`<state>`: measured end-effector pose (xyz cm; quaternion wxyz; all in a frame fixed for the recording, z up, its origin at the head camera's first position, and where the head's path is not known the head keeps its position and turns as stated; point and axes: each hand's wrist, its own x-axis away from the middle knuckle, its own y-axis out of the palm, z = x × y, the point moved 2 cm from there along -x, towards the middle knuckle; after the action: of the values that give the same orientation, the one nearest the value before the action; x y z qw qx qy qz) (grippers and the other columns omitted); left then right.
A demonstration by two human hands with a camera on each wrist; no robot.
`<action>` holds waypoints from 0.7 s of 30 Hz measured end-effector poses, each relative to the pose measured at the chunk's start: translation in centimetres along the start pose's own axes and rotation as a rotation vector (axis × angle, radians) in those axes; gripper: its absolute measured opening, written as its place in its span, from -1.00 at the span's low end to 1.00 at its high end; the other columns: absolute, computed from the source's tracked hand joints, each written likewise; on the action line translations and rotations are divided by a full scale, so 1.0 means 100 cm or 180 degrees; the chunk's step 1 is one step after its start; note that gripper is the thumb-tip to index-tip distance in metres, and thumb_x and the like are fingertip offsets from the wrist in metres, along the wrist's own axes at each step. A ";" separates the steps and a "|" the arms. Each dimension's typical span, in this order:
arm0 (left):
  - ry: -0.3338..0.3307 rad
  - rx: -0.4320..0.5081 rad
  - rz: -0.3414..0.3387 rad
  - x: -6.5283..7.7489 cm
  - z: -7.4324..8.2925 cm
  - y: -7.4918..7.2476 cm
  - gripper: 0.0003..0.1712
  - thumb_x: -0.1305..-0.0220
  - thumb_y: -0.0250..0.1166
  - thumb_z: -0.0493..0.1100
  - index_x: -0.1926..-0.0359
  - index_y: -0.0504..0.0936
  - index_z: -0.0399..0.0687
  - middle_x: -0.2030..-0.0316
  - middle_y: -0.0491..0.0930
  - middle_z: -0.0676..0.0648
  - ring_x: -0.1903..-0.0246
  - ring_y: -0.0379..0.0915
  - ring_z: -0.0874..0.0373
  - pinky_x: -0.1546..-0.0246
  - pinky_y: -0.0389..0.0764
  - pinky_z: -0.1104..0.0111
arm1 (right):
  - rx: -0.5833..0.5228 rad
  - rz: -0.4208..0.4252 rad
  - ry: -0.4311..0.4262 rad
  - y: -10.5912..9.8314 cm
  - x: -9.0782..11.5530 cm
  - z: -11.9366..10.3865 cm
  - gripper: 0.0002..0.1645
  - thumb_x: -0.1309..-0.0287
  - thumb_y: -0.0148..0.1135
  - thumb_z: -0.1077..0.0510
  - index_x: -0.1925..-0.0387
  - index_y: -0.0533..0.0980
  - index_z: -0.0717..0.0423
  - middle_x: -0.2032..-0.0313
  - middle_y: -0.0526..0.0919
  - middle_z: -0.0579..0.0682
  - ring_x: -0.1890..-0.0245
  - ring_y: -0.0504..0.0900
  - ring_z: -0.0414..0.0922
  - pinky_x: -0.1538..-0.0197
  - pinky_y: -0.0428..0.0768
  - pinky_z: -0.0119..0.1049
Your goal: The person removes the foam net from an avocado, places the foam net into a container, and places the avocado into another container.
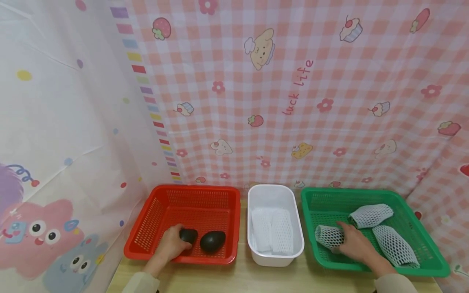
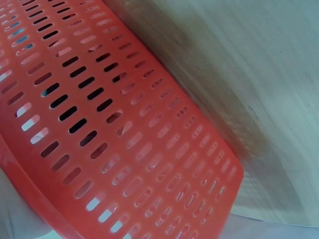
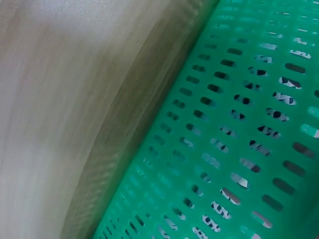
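At the lower left of the frame, the left hand is gripping a dark fruit inside the red basket; a second dark fruit is lying just beside it. At lower right, the right hand is pinching a netted piece inside the green basket.

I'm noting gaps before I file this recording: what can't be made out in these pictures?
Head view: part of one dark fruit, hidden by the left hand.
Head view: one end of a foam net, hidden by the right hand.
Left wrist view: the left hand's grip, largely hidden by the red basket.
Right wrist view: the right hand's grip, largely hidden by the green basket.
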<state>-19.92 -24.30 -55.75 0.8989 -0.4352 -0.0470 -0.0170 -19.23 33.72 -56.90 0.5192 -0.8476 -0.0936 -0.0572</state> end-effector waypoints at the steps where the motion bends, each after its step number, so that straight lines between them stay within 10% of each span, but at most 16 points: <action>1: 0.0006 -0.0003 0.0002 0.000 0.000 0.000 -0.28 0.14 0.66 -0.31 -0.09 0.60 -0.44 0.13 0.69 -0.30 0.18 0.62 -0.12 0.15 0.65 0.00 | -0.0004 -0.0004 -0.0010 0.000 -0.001 0.001 0.23 0.07 0.64 -0.09 -0.39 0.23 0.57 -0.25 0.37 0.65 -0.22 0.39 0.59 -0.14 0.46 0.42; 21: -0.0042 -0.0037 -0.0050 0.002 0.001 -0.002 -0.30 0.09 0.62 -0.30 -0.12 0.60 -0.45 0.06 0.69 -0.35 0.12 0.63 -0.17 0.08 0.63 -0.04 | -0.0099 -0.0071 0.0057 0.004 -0.004 0.007 0.09 0.02 0.59 -0.14 -0.29 0.34 0.55 -0.06 0.62 0.43 -0.01 0.64 0.34 -0.02 0.58 0.30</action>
<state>-19.79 -24.36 -55.47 0.8959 -0.4402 -0.0562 -0.0214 -19.52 34.12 -57.60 0.5061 -0.8539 -0.0975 -0.0720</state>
